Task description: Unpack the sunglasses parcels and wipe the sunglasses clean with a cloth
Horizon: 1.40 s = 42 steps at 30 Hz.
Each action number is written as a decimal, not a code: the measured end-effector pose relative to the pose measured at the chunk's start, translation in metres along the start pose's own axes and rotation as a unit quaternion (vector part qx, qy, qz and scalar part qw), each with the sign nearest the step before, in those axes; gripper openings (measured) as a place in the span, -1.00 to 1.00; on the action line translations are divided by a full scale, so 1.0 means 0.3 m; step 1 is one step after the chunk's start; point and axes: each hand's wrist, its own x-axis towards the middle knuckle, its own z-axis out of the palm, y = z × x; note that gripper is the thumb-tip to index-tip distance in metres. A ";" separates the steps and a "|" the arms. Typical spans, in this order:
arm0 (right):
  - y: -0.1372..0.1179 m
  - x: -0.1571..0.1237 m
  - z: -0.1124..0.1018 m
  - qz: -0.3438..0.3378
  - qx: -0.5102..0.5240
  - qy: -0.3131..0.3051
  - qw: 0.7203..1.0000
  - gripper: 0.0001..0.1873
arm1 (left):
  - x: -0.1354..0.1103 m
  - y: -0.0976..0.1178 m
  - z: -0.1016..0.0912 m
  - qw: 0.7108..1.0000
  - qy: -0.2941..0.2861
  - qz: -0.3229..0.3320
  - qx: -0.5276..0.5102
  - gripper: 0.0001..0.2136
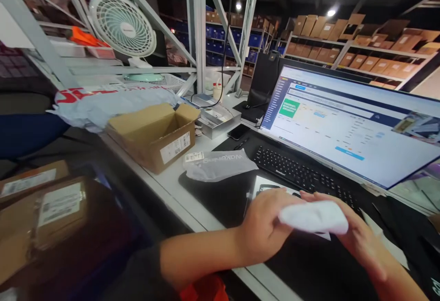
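My left hand and my right hand hold a small white bundle between them, above the black desk mat. It looks soft and rounded, slightly blurred; its kind cannot be made out. The left fingers curl round one end, while the right palm and fingers press the other. Beneath the hands lies a white sheet with dark printing, partly covered by them. Farther left, a flat translucent bag with a label rests on the mat's edge.
An open cardboard box stands left of the bag. Behind the hands are a keyboard, a monitor, a phone and a metal tray. Labelled cartons sit at lower left; a fan is farther back.
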 end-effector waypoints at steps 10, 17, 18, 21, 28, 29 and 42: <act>0.011 0.055 0.225 0.070 0.298 0.181 0.934 -0.28 | 0.183 -0.066 0.125 0.881 0.265 -0.319 -0.228 -0.71; 0.021 0.122 0.217 0.108 0.181 0.253 0.944 -0.35 | 0.175 -0.166 0.184 0.910 0.214 -0.334 -0.116 -0.73; 0.026 0.130 0.190 0.122 0.182 0.253 0.942 -0.42 | 0.181 -0.183 0.168 0.925 0.190 -0.320 -0.074 -0.70; 0.046 0.139 0.062 0.200 0.201 0.216 0.935 -0.62 | 0.213 -0.276 0.056 0.935 0.078 -0.305 0.166 -0.61; 0.090 0.116 -0.171 0.283 0.110 0.083 0.949 -0.54 | 0.338 -0.619 -0.236 0.857 -0.275 -0.294 0.323 -0.78; 0.089 0.116 -0.177 0.278 0.099 0.081 0.952 -0.52 | 0.353 -0.653 -0.243 0.835 -0.325 -0.287 0.340 -0.76; 0.047 0.089 -0.200 0.232 0.007 0.115 0.966 -0.38 | 0.424 -0.787 -0.273 0.674 -0.574 -0.211 0.415 -0.68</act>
